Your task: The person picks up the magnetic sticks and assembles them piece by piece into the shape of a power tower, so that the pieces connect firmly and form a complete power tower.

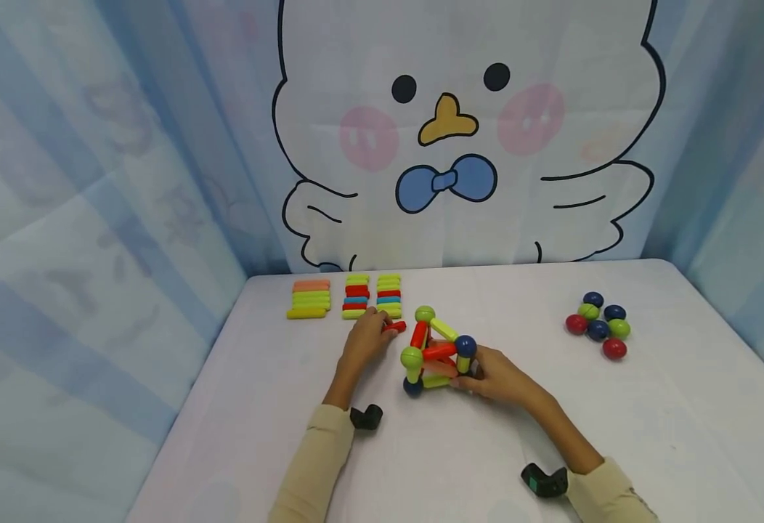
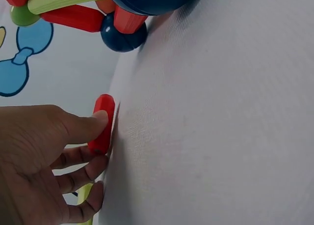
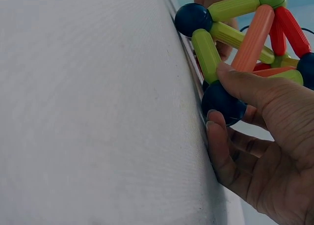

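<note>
My left hand (image 1: 365, 337) pinches a red rod (image 2: 101, 131) between thumb and fingers, close over the table at the front of the laid-out rods. To its right stands a frame of rods and balls (image 1: 439, 350), box-like, with green and blue balls at its corners and red, green and orange rods between them. My right hand (image 1: 498, 375) grips the frame at its lower right corner. In the right wrist view, thumb and fingers hold a blue ball (image 3: 224, 106) there, the thumb also against the green rod (image 3: 206, 55) above it.
Three stacks of rods lie at the back left: an orange and green-yellow stack (image 1: 311, 299) and two mixed stacks, one left (image 1: 356, 290) and one right (image 1: 389, 286). Several loose blue, green and red balls (image 1: 598, 330) are grouped at the right. A printed curtain (image 1: 460, 232) hangs behind the table.
</note>
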A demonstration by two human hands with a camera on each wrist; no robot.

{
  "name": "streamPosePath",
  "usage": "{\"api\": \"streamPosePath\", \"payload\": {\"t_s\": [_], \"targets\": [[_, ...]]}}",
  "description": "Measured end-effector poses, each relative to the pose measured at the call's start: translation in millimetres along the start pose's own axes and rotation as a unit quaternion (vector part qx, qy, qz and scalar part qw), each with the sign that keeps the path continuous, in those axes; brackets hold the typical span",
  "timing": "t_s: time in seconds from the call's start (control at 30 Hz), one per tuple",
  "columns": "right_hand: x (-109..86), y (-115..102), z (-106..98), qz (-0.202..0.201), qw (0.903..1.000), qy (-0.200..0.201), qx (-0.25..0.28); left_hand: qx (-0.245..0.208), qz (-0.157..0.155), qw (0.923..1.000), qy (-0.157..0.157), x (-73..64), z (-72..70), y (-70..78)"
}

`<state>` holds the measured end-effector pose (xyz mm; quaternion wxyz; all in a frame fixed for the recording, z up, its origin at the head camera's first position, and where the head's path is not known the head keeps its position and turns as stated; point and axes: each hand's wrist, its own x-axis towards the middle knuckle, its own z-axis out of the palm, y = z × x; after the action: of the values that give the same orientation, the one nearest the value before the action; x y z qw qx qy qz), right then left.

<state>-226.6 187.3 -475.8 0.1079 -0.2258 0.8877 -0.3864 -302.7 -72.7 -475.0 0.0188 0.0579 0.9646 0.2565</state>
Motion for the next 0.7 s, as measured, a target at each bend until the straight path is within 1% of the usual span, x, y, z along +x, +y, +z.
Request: {"api": "streamPosePath", "payload": {"t_s": [0.1, 0.17, 0.3, 0.33, 0.37, 0.4, 0.43, 0.5, 0.53, 0.57, 0.6, 0.63, 0.7], "targets": [[0.0, -1, 0, 0.000, 1.0000, -0.001, 0.005, -0.057, -0.002, 0.9983, 0.007, -1.8, -2.7, -1.5], [-0.2, -2, 0, 0.007, 0.9999, 0.000, 0.011, -0.101, 0.002, 0.9948, 0.015, -2.2, -5.1, -2.1], [-0.3, -2, 0, 0.017, 0.9998, 0.003, 0.013, -0.165, 0.032, 0.9849, 0.040, -2.1, -11.1, -0.4], [-0.2, -2, 0, 0.019, 0.9997, 0.004, 0.013, -0.184, 0.041, 0.9810, 0.045, -2.4, -13.0, 1.2], [-0.1, -1, 0, 0.020, 0.9997, 0.004, 0.014, -0.207, 0.047, 0.9762, 0.046, -3.1, -15.2, 3.2], [0.0, -1, 0, 0.018, 0.9997, 0.003, 0.014, -0.234, 0.053, 0.9696, 0.046, -4.2, -17.6, 5.8], [0.0, -1, 0, 0.019, 0.9997, 0.002, 0.015, -0.267, 0.059, 0.9607, 0.044, -5.5, -20.1, 9.1], [0.0, 0, 1, 0.019, 0.9997, 0.002, 0.018, -0.335, 0.062, 0.9395, 0.033, -9.3, -25.3, 16.6], [0.0, 0, 1, 0.019, 0.9997, 0.001, 0.018, -0.365, 0.066, 0.9282, 0.029, -11.4, -28.0, 21.0], [-0.2, 0, 2, 0.017, 0.9997, 0.001, 0.019, -0.384, 0.072, 0.9200, 0.027, -13.3, -30.5, 25.6], [-0.2, -1, 2, 0.015, 0.9997, 0.002, 0.019, -0.396, 0.080, 0.9142, 0.025, -15.2, -32.8, 30.2], [-0.1, -1, 2, 0.014, 0.9997, 0.004, 0.020, -0.401, 0.089, 0.9112, 0.025, -16.8, -34.8, 34.7], [0.1, -1, 3, 0.009, 0.9997, 0.010, 0.020, -0.396, 0.116, 0.9105, 0.026, -19.0, -38.1, 42.9]]}}
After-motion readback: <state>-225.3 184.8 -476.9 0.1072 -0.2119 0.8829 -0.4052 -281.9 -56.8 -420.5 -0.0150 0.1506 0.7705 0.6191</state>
